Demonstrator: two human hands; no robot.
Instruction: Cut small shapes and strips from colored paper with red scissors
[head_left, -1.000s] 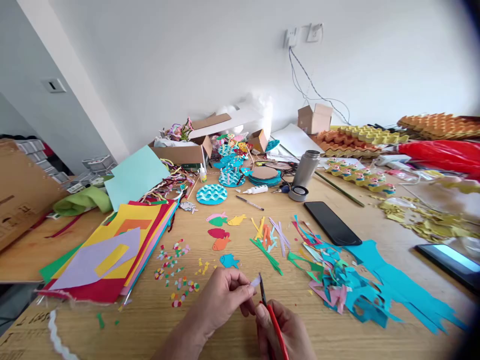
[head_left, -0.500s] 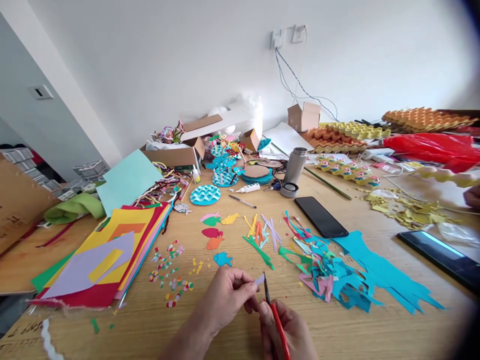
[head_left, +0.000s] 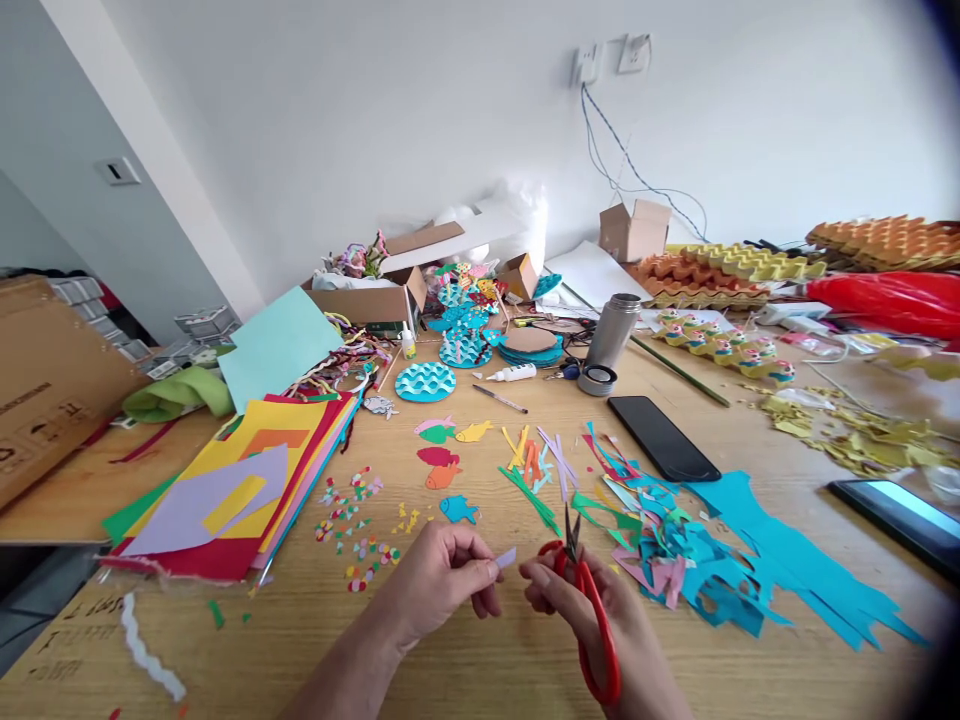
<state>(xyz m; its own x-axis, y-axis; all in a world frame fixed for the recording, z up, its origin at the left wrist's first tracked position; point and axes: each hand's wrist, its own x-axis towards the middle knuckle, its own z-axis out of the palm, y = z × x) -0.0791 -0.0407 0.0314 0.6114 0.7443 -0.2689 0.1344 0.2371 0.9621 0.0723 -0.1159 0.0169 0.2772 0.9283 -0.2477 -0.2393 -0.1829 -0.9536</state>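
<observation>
Between the thumb and fingers of my left hand (head_left: 450, 580) is a small lilac paper piece (head_left: 507, 558), its tip pointing right. My right hand (head_left: 592, 610) is wrapped round red-handled scissors (head_left: 607, 650), whose blades point up and stand slightly parted, away from the paper. Above my hands lie paper fish, among them a blue fish (head_left: 458, 509) and an orange fish (head_left: 444, 476). Thin paper strips (head_left: 534, 465) in several colours lie beyond the scissors. Small confetti dots (head_left: 360, 575) are spread left of my left hand.
Coloured paper sheets (head_left: 247, 480) are stacked at left. Blue paper scraps (head_left: 697, 560), a black phone (head_left: 664, 438) and a second phone (head_left: 900, 525) lie at right. A metal bottle (head_left: 613, 332) stands behind, near a blue wavy oval (head_left: 425, 382) and a cardboard box (head_left: 367, 308).
The scissors have moved right, away from the lilac paper, and their blades have parted. My hands are farther apart. The view has shifted, so the table things appear farther right.
</observation>
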